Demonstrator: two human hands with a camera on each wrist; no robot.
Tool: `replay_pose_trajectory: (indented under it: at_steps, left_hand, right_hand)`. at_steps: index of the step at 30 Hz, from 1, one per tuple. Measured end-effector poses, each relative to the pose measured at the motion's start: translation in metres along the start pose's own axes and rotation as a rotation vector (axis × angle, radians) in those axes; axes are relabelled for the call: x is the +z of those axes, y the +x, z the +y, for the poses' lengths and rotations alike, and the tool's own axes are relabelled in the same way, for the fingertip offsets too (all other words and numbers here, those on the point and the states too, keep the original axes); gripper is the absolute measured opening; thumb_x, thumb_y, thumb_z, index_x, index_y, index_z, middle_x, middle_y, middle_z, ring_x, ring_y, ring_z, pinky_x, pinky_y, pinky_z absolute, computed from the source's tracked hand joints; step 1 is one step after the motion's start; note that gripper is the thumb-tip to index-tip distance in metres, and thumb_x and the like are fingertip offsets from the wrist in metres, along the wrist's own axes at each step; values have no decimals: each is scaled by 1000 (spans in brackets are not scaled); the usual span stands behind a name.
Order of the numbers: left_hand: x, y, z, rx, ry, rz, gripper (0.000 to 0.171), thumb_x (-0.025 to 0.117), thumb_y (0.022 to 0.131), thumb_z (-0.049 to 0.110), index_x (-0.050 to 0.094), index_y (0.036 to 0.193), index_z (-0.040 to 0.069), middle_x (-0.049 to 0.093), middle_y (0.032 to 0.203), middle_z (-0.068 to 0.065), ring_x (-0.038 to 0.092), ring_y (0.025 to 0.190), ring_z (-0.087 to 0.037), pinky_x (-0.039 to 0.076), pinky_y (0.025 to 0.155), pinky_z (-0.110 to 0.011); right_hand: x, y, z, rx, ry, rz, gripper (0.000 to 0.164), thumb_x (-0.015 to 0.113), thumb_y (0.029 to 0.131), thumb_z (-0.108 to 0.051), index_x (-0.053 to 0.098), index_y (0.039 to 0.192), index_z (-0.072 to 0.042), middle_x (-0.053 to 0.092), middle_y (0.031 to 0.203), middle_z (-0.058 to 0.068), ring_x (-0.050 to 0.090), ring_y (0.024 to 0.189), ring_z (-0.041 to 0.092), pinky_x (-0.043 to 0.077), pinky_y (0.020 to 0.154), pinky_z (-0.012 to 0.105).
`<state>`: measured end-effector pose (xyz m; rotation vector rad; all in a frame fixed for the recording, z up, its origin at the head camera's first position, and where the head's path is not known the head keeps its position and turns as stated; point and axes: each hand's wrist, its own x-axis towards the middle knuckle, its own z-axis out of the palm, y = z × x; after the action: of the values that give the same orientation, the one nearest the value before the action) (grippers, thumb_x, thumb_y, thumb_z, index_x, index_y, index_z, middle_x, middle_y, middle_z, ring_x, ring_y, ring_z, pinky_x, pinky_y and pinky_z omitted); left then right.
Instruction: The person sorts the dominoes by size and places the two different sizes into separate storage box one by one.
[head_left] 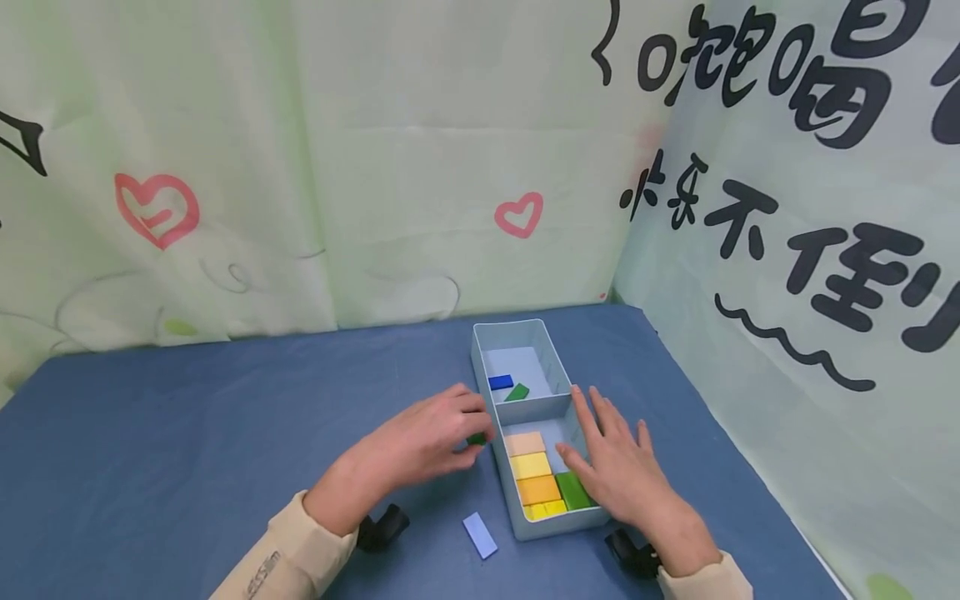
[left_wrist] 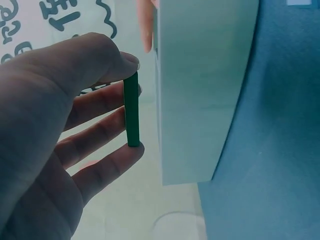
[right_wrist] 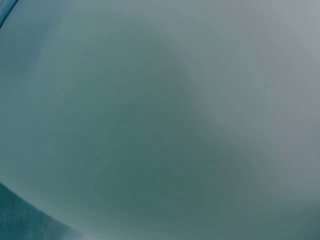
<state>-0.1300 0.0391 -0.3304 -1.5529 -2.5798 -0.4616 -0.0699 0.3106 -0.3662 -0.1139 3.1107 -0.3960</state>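
My left hand (head_left: 438, 433) pinches a thin green block (left_wrist: 131, 110) between thumb and fingertips, just outside the left wall of a pale blue two-compartment box (head_left: 558, 525). In the left wrist view the block is seen edge-on beside the box's side. My right hand (head_left: 618, 467), fingers spread and fairly straight, lies over the box's right wall with nothing gripped. The near compartment holds a peach block (head_left: 525, 443), a pale yellow block (head_left: 531, 465), an orange block (head_left: 538, 490), yellow pieces (head_left: 545, 509) and a green block (head_left: 573, 492), partly hidden by the right hand.
In the far compartment lie a dark blue block (head_left: 501, 382) and another green block (head_left: 517, 392). A lavender block (head_left: 480, 535) rests on the blue tablecloth (head_left: 187, 467) left of the box. Printed curtains (head_left: 420, 208) hang behind and to the right. A pale, blurred surface fills most of the right wrist view.
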Motion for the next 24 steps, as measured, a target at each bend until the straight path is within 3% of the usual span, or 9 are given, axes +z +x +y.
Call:
replay_pose_trajectory:
  at_steps: [6, 13, 18, 24]
  left_hand:
    - [-4, 11, -1, 12, 27, 10, 12, 69, 91, 14, 72, 102, 18, 66, 108, 2, 55, 105, -15, 53, 86, -24]
    - [-2, 23, -8, -3, 0, 8, 12, 70, 90, 12, 73, 102, 16, 66, 105, 0, 55, 100, -16, 54, 82, -24]
    - [1, 42, -19, -20, 7, 11, 11, 68, 91, 11, 72, 100, 14, 66, 103, -1, 55, 98, -16, 54, 77, -26]
    - [1, 70, -26, -69, -11, -35, 10, 66, 93, 10, 70, 102, 14, 66, 104, 0, 54, 101, -17, 53, 78, -28]
  right_hand:
    - [0, 0, 0, -30, -55, 32, 78, 52, 100, -46, 16, 159, -10, 14, 166, 16, 12, 152, 42, 4, 112, 74]
    - [1, -1, -1, -38, -55, 22, 78, 51, 100, -47, 18, 159, -7, 15, 166, 15, 12, 152, 41, 4, 113, 74]
    - [1, 0, -1, -35, -45, 18, 79, 52, 100, -46, 17, 159, -7, 15, 166, 16, 12, 152, 41, 4, 113, 74]
    - [1, 1, 0, -28, -32, 6, 79, 53, 100, -46, 15, 159, -9, 15, 166, 15, 12, 152, 41, 5, 112, 74]
